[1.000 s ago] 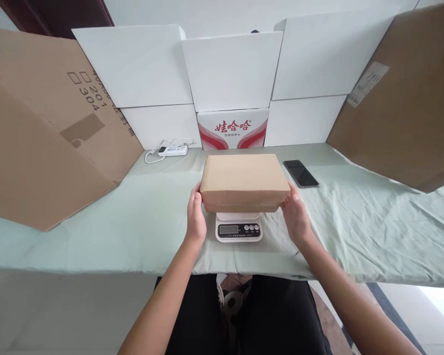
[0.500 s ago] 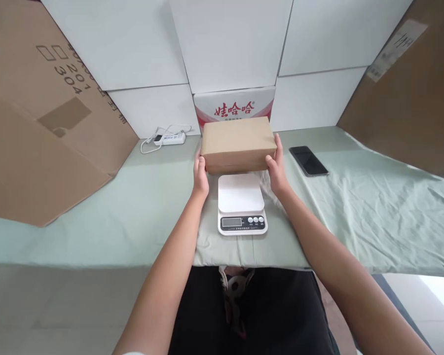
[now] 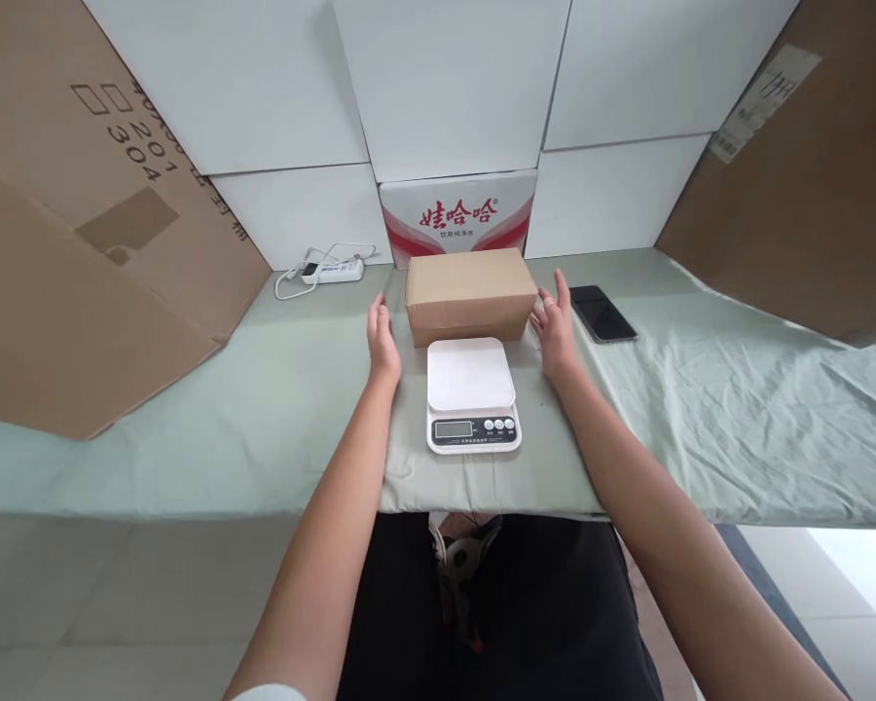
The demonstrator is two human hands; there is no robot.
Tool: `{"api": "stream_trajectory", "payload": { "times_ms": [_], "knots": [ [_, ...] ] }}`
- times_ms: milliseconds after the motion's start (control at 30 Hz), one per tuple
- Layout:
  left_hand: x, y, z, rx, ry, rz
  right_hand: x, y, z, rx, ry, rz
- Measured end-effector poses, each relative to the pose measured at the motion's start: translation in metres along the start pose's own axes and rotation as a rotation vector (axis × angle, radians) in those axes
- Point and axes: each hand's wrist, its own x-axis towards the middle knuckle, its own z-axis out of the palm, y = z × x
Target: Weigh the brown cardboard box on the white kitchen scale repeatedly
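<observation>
A closed brown cardboard box [image 3: 471,292] rests on the green cloth, just behind a white digital kitchen scale [image 3: 471,380]. Nothing lies on the scale's platform, and its display looks blank. My left hand [image 3: 383,336] is held upright to the left of the box, apart from it, fingers stretched out. On the other side, my right hand [image 3: 554,326] is beside the box's right end with its fingers spread; a fingertip is close to the box's edge, and I cannot tell whether it touches.
A black phone [image 3: 602,313] lies right of my right hand. At the back left is a white power strip [image 3: 333,271] with its cord. A white-and-red carton [image 3: 458,209] stands behind the box. Large cardboard panels [image 3: 80,243] flank the green-clothed table [image 3: 299,409].
The box has been lowered onto the table behind the scale. Both hands have let go of it and moved outward, opening their fingers.
</observation>
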Motion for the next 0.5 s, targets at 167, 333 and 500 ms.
{"api": "stream_trajectory", "payload": {
  "times_ms": [167, 333, 500],
  "knots": [
    [-0.002, 0.017, -0.002, -0.065, 0.126, -0.161, -0.004, -0.014, -0.008, 0.101, 0.064, 0.178],
    [-0.012, 0.024, 0.004, -0.082, 0.071, -0.237, -0.006, -0.017, 0.001, 0.123, 0.044, 0.215],
    [-0.014, 0.018, 0.008, -0.069, -0.028, -0.223, -0.01, -0.021, 0.012, 0.16, -0.005, 0.192]
  ]
}}
